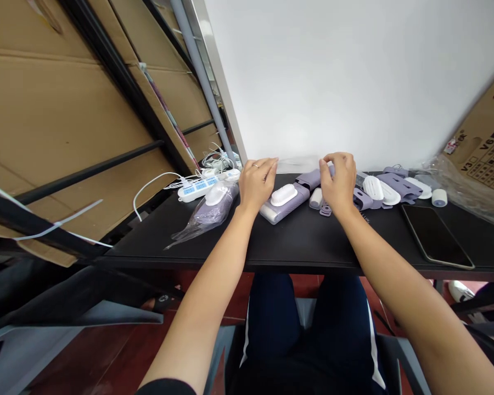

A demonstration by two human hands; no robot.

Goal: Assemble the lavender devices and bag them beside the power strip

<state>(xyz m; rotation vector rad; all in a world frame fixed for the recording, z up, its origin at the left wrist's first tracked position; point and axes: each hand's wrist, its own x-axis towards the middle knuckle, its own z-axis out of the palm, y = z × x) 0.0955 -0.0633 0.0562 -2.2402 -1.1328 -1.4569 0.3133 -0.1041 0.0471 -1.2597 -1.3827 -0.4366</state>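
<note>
Left hand (258, 184) and right hand (338, 181) pinch clear film (298, 163) stretched between them, fingertips closed on it, though glare blurs the exact grip. Looks like spreading; keeping it taut calls for both pinches. Purple device (288, 204) lies on black table (214, 247), between the forearms, wrapped device (214, 211) to its left.

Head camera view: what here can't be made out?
All in the head view:
- Clear film: edges faint against the white panel.
- Purple pieces: partly hidden by the right hand.
- Bagged item: details blurred by wrinkled, shiny plastic.
- Carton: cut off by the right edge; smallest print unreadable.
- Left hand: palm hidden behind its back.
</note>
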